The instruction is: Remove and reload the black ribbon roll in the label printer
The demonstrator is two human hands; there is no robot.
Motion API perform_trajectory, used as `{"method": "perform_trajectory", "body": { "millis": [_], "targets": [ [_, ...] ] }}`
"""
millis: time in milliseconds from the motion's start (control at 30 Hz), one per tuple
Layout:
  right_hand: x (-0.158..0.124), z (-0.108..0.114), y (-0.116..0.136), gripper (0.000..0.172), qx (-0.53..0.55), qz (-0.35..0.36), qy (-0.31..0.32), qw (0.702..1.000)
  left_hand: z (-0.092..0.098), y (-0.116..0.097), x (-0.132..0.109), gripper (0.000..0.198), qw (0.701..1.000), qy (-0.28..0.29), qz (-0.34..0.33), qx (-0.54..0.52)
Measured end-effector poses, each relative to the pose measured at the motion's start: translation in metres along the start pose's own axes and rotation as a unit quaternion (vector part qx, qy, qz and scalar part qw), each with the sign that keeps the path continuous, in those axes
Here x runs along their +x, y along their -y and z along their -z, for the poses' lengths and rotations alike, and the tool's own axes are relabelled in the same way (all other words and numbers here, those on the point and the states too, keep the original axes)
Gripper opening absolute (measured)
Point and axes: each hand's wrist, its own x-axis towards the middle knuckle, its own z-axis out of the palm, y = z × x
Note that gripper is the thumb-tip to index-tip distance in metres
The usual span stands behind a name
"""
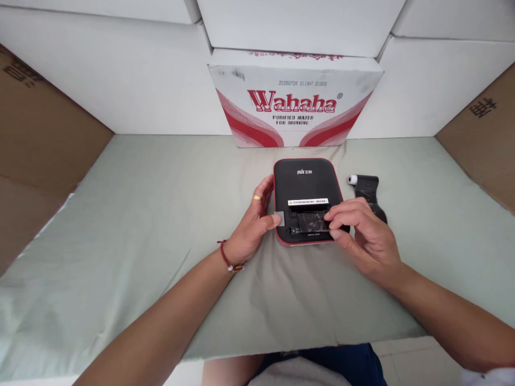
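Background: we see stacked white boxes (120, 75) closing off the rear, with brown cardboard (44, 150) at the left edge and a matching brown panel (483, 134) at the right.
Carton: a white-and-red box (298, 102) printed "Wahaha" stands at the back of the surface, in front of the white boxes.
Surface: we note a pale green cloth (140, 214), creased in places, spread beneath the work.
Device: a black case (306, 185) with a red rim lies flat near the middle of the cloth, just in front of the carton; a white warning label (308, 202) runs above its recess.
Left hand: we find this hand (251, 230) clasping the case's left side, fingers along the edge and thumb on a grey patch (280, 219); a ring (256, 198) and a red bracelet (224, 254) are worn here.
Right hand: this hand (364, 238) has thumb and fingers closed on the right end of a dark, speckled piece (311, 221).
Dark piece: it lies over the recess in the near part of the case; we cannot tell whether it is fastened there.
Roll: a white-ended roll (352, 180) with a black strip (368, 187) rests right of the case, partly hidden behind the right hand.
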Motion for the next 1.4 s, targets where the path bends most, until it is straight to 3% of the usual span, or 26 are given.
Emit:
{"method": "perform_trajectory", "body": {
  "millis": [1000,1400],
  "targets": [
    [-0.0008,-0.0012,-0.0002,0.021,0.009,0.007,0.001,1.000,0.0010,0.0004,-0.0002,0.095,1.000,-0.006,0.002,-0.010],
    [0.0051,0.0040,-0.0060,0.021,0.033,0.030,0.028,0.999,0.0015,0.0009,0.0014,0.095,1.000,-0.011,-0.001,-0.001]
  ]
}}
